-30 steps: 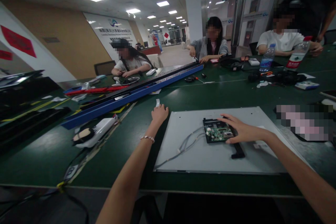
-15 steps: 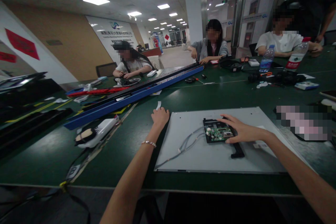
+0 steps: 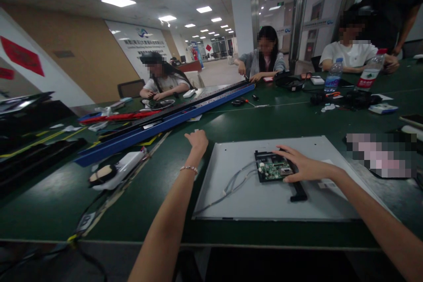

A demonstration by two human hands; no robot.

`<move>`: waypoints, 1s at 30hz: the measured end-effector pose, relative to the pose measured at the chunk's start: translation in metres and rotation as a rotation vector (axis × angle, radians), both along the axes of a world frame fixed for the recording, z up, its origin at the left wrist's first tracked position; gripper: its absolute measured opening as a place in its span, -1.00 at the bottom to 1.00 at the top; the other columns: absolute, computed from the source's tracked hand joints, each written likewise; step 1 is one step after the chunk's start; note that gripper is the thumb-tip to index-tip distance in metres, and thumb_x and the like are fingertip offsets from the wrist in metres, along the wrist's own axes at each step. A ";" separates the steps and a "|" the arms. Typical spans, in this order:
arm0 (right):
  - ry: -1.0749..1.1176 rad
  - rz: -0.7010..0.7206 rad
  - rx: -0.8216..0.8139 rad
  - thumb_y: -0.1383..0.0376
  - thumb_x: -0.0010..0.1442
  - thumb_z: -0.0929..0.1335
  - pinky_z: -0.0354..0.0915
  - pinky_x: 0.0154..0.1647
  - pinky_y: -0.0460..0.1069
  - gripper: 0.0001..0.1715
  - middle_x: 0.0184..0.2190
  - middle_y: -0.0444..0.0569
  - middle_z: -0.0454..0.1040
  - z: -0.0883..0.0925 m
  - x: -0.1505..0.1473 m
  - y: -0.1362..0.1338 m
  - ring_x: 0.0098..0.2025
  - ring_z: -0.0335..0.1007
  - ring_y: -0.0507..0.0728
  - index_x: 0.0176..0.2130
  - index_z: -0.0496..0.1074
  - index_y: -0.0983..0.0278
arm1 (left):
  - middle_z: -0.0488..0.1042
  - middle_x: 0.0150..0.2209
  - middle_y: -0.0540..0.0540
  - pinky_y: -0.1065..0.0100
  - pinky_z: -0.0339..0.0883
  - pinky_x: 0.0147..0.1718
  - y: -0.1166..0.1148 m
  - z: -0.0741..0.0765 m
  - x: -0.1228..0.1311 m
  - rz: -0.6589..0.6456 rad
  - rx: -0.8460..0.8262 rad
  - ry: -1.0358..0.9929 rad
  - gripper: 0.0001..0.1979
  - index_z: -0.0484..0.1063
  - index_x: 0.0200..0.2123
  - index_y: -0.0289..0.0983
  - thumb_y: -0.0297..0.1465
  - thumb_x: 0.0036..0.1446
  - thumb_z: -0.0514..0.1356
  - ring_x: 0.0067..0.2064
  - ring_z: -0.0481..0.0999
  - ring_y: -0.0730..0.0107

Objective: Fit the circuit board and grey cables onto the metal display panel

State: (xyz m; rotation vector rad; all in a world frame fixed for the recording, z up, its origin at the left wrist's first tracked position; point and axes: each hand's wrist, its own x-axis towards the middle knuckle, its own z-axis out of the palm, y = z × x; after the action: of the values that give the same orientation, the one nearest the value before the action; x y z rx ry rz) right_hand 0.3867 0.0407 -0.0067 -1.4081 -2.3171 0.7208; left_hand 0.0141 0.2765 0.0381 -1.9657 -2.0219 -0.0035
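A green circuit board [image 3: 274, 168] in a black plastic frame [image 3: 299, 193] rests on a flat grey-white panel [image 3: 244, 205]. My right hand [image 3: 304, 165] spans the board's right side, fingers at the far edge and thumb at the near edge, gripping it. Thin grey cables [image 3: 233, 183] run from the board's left side to the panel's near left corner. Beyond the panel's far left corner, my left hand [image 3: 197, 142] is over the green table with its fingers curled. A small white strip [image 3: 197, 131] shows at its fingertips, mostly hidden.
A long blue rail [image 3: 172, 121] lies diagonally across the table [image 3: 158, 185]. Left of my arm is a white device [image 3: 124, 167] with a strap. Two bottles [image 3: 333, 76] and black items stand at the far right. Several people sit across the table.
My left hand has turned and shifted slightly left and up, and less of the white strip shows. My right hand stays on the board. The whole view has shifted slightly.
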 end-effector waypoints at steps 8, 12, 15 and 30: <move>0.002 -0.012 -0.016 -0.11 0.08 0.40 -0.07 0.35 0.36 0.09 0.46 -0.05 -0.30 0.005 -0.001 -0.002 0.42 -0.27 0.44 0.40 -0.15 -0.06 | 0.56 -0.13 -0.41 0.10 0.30 -0.03 0.003 0.000 -0.004 -0.085 0.014 0.023 -0.59 0.57 -0.17 -0.40 -0.66 0.17 -0.06 -0.03 0.55 0.04; -0.007 -0.022 -0.035 -0.13 0.07 0.39 -0.07 0.35 0.37 0.09 0.46 -0.07 -0.33 0.007 -0.002 -0.003 0.42 -0.27 0.45 0.40 -0.14 -0.08 | 0.56 -0.14 -0.43 0.19 0.39 -0.13 0.004 0.005 -0.011 -0.083 -0.003 0.008 -0.61 0.58 -0.16 -0.41 -0.66 0.15 -0.03 -0.04 0.56 0.01; -0.008 -0.020 -0.032 -0.15 0.08 0.39 -0.06 0.35 0.37 0.07 0.46 -0.10 -0.32 0.006 -0.001 -0.003 0.42 -0.28 0.44 0.39 -0.14 -0.10 | 0.56 -0.13 -0.42 0.20 0.41 -0.13 0.000 0.004 -0.014 -0.093 0.001 -0.003 -0.60 0.57 -0.14 -0.40 -0.64 0.14 -0.02 -0.05 0.56 0.01; -0.001 0.002 0.013 -0.15 0.08 0.38 -0.09 0.37 0.34 0.02 0.45 -0.06 -0.30 0.002 0.001 -0.001 0.43 -0.26 0.42 0.38 -0.03 -0.04 | 0.60 -0.12 -0.21 0.27 0.36 -0.06 0.009 0.039 -0.028 -0.186 0.056 -0.132 -0.67 0.60 -0.15 -0.25 -0.44 0.16 0.05 -0.06 0.55 0.13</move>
State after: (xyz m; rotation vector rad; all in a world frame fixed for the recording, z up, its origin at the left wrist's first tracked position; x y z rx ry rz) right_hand 0.3876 0.0395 -0.0043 -1.4020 -2.3200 0.7047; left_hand -0.0144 0.2856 0.0774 -2.1609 -1.8863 -0.2354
